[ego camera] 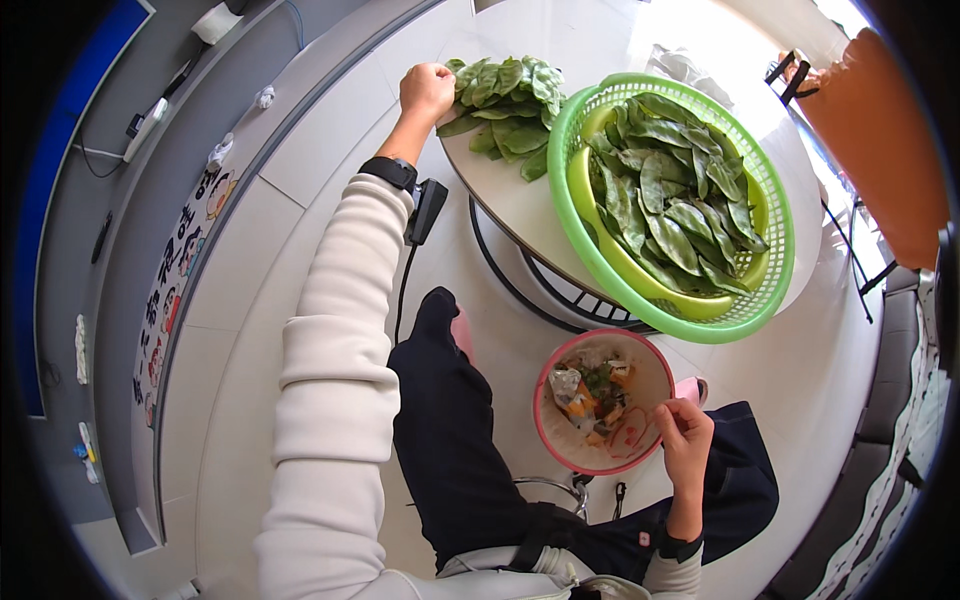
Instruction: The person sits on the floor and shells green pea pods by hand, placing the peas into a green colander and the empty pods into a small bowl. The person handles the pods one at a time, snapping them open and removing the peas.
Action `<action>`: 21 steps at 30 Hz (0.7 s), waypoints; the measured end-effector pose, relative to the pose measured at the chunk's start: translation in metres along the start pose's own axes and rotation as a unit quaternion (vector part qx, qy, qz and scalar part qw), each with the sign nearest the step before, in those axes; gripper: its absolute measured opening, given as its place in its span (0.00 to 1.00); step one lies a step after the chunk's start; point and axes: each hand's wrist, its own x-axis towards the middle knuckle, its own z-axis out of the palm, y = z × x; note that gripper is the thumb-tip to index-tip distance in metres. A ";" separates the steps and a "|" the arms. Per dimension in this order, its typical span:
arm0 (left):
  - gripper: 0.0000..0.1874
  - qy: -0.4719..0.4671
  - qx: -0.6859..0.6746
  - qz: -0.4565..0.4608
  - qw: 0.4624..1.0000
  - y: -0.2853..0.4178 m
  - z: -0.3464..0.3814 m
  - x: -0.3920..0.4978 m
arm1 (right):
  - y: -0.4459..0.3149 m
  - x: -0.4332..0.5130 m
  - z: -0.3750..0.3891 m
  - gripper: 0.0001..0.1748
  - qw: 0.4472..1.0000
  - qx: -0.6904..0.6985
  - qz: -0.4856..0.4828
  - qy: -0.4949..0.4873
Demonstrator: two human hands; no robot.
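Note:
My left hand (427, 91) is at the left edge of a pile of flat green bean pods (517, 97) on the round white table (510, 199). Its fingers are curled by the pods, and whether they grip one is hidden. Beside the pile, a green plastic colander basket (581, 247) holds a yellow-green inner basket (581, 184) and many flat bean pods (667, 210). My right hand (686, 431) is over the right rim of a pink-rimmed waste bin (538, 420), thumb and finger pinched together. I cannot tell whether anything small is between them.
Mixed scraps and wrappers (592, 390) lie in the bin, which stands between my legs. A black rack (577, 300) sits under the table. A black device with a cable (427, 214) is next to my left wrist. Clear plastic (686, 67) lies behind the basket; an orange chair (877, 150) stands right.

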 end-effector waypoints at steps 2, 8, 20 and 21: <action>0.20 0.000 -0.070 -0.002 0.998 0.000 0.002 -0.001 | -0.004 -0.002 0.003 0.07 1.000 0.016 -0.003 -0.012; 0.37 -0.196 -0.304 -0.018 0.932 0.016 0.012 -0.012 | 0.000 -0.005 0.004 0.08 0.996 -0.087 -0.022 0.020; 0.31 -0.066 -0.175 0.076 0.979 0.048 -0.006 -0.018 | -0.009 0.000 0.003 0.05 0.985 -0.139 -0.085 0.054; 0.27 -0.032 -0.164 0.052 0.985 0.055 -0.014 -0.026 | -0.012 -0.001 0.002 0.05 0.982 -0.150 -0.087 0.076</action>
